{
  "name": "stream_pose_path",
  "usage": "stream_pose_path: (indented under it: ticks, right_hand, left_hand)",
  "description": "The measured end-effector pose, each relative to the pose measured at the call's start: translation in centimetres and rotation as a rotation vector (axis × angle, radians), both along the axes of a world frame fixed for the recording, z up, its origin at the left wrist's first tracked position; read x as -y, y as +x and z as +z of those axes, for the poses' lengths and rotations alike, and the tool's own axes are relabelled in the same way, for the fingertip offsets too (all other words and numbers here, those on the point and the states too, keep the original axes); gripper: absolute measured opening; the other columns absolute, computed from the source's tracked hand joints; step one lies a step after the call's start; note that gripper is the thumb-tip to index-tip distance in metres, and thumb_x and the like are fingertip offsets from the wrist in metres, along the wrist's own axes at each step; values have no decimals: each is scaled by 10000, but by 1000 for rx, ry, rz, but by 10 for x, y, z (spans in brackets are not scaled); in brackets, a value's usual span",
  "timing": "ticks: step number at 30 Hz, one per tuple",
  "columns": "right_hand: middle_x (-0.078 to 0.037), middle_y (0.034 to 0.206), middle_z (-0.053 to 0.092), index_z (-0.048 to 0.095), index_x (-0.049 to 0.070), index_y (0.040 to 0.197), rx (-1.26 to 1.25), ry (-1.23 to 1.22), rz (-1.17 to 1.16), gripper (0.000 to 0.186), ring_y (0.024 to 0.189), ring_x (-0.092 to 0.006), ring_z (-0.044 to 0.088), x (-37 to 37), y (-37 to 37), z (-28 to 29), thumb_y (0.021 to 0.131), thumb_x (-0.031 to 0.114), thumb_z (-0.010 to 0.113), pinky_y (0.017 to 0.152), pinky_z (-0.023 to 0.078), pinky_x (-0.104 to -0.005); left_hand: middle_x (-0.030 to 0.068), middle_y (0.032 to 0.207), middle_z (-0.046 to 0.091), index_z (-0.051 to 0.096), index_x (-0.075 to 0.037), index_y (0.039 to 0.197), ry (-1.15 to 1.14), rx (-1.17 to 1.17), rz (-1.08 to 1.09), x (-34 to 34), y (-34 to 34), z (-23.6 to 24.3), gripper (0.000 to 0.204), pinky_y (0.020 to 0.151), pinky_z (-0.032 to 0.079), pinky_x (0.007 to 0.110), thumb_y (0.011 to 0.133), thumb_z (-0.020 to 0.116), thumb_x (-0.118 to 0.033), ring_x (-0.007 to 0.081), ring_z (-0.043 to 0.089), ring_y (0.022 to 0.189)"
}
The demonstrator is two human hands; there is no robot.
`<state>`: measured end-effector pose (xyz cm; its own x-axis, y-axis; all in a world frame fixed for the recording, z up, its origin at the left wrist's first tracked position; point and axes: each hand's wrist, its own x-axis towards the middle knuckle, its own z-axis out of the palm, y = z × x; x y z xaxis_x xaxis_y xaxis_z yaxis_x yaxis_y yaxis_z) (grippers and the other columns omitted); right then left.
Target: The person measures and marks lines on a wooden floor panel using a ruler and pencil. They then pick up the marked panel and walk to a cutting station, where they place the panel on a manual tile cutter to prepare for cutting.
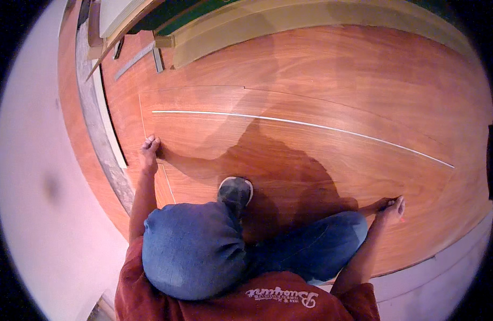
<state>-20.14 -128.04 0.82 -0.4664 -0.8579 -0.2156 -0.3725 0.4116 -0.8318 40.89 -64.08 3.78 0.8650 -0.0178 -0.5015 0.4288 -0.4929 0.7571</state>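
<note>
My left hand (pixel 150 147) is closed in a pinch at a thin pale line that crosses the reddish wood-grain board (pixel 278 176); what its fingers hold, if anything, is too small to make out. Far to the right, my right hand (pixel 394 209) is also closed, fingertips together just over the board. A tiny reddish spot shows beside it, and I cannot tell what it grips. Beyond both hands, a long thin white strip (pixel 302 122) lies across the wood-grain surface, from the left side to the far right.
A metal square (pixel 135 61) lies at the far left beside brown cardboard (pixel 230 40). A white strip (pixel 110 120) runs along the grey band near the pale wall (pixel 32 160). My shoe (pixel 235 191) rests on the board between my hands.
</note>
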Motion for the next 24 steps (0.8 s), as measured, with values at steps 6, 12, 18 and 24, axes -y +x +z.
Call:
stream_pose_path:
  ticks: [6, 12, 18, 24]
  right_hand:
    - [22, 742, 546, 649, 16, 1180, 48, -12, -15, 291, 628, -79, 496, -3, -2, -1, 966, 206, 701, 517, 395, -244]
    - [20, 730, 534, 638, 18, 1191, 38, -10, 38, 299, 626, -79, 492, -1, -8, -2, 963, 200, 705, 512, 392, -240]
    - [17, 746, 548, 652, 9, 1171, 119, 11, 26, 293, 629, -81, 495, -6, 4, 11, 960, 204, 708, 537, 408, -241]
    - [5, 779, 578, 623, -11, 1254, 114, 39, 40, 401, 663, -93, 516, -10, 12, 15, 952, 232, 724, 575, 438, -244]
  left_hand:
    - [-28, 1001, 649, 652, -36, 1194, 41, -25, 78, -11, 8, -3, 334, 841, 461, 266, 908, 763, -168, 104, 586, 911]
    - [1, 1094, 647, 650, -32, 1209, 30, -45, 98, -12, 9, -4, 362, 931, 448, 287, 898, 774, -171, 134, 580, 1035]
    - [6, 1100, 655, 654, -20, 1202, 36, -18, 106, -7, 6, -6, 368, 940, 451, 290, 889, 785, -162, 132, 586, 1036]
    - [-21, 1049, 661, 663, -29, 1194, -1, -23, 122, -8, 7, -4, 322, 913, 455, 272, 910, 761, -142, 106, 593, 988]
